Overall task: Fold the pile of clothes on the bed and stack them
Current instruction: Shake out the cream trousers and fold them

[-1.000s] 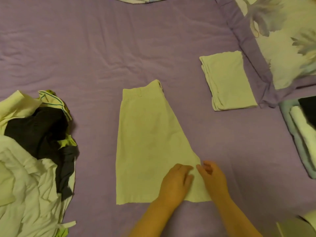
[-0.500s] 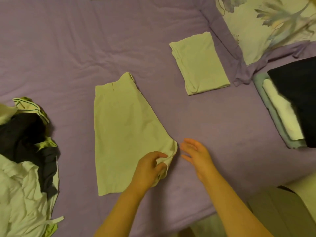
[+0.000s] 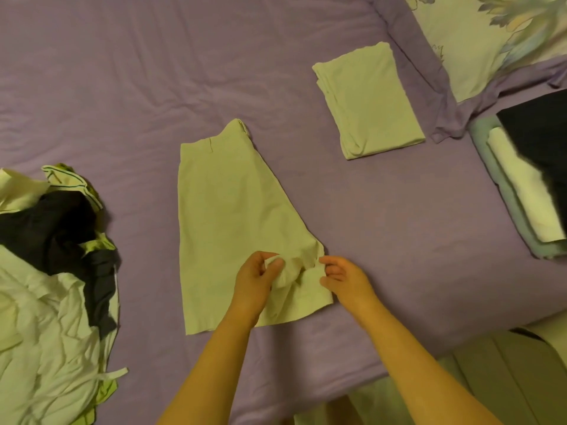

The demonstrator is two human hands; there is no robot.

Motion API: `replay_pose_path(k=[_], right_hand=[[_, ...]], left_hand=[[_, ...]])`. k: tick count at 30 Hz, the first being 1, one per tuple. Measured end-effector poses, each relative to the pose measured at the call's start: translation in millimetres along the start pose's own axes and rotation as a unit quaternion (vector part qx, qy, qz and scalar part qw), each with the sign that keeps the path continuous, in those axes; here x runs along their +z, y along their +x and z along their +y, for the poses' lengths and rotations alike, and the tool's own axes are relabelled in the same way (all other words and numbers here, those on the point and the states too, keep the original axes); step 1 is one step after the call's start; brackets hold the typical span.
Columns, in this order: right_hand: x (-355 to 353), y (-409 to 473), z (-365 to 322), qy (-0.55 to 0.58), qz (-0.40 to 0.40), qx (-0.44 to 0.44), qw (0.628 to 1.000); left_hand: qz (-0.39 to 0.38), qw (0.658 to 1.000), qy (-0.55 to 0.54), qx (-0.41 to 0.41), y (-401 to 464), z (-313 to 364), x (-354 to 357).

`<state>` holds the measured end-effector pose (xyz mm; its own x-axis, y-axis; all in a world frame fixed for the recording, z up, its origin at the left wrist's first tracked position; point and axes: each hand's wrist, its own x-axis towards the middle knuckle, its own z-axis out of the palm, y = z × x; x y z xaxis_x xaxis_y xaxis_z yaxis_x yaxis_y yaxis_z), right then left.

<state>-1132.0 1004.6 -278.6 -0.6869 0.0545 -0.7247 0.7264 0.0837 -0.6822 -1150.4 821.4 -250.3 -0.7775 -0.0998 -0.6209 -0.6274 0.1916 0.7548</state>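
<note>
A pale yellow-green pair of shorts [image 3: 227,216] lies folded lengthwise on the purple bed sheet [image 3: 153,72], waistband away from me. My left hand [image 3: 256,279] pinches a bunched fold of the shorts near their lower right corner. My right hand [image 3: 343,277] pinches the cloth edge just to the right of it. A folded pale garment [image 3: 368,99] lies further back to the right. The unfolded pile of white, black and green clothes [image 3: 49,271] sits at the left edge.
A floral pillow [image 3: 478,35] with a purple border lies at the top right. A stack of folded items [image 3: 527,185], black, white and pale green, sits at the right edge. The bed's near edge runs along the bottom right.
My left hand has lifted and bunched the lower right part of the shorts inward. My right hand has come in from the sheet and now pinches the cloth. The camera has shifted.
</note>
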Motion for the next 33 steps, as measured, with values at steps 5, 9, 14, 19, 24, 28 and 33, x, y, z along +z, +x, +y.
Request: replay_pose_path(k=[5,9,14,19,24,28,33], right_hand=[[-23,8,19,-0.028,0.048,0.003,0.998],[-9,9,11,-0.092,0.11,-0.059,0.988],[19,-5,-11,-0.347,0.123,-0.261,0.892],[6,9,-25,-0.245,0.127,-0.215,0.937],[-29,22,-30,-0.13,0.069,-0.09,0.985],[-45,30,-31,-0.001,0.041,-0.014,0.999],[-45,40,-23,0.115,0.02,0.056,0.992]], left_hand=[[0.123,0.992,-0.013,0.024,13,0,-26],[0.102,0.993,0.036,0.047,15,5,-27],[0.073,0.991,0.074,0.088,13,12,-19],[0.056,0.986,0.133,0.087,11,11,-16],[-0.055,0.976,0.192,0.087,12,2,1],[-0.099,0.92,0.359,0.12,20,-25,7],[-0.143,0.847,0.497,0.121,19,-51,14]])
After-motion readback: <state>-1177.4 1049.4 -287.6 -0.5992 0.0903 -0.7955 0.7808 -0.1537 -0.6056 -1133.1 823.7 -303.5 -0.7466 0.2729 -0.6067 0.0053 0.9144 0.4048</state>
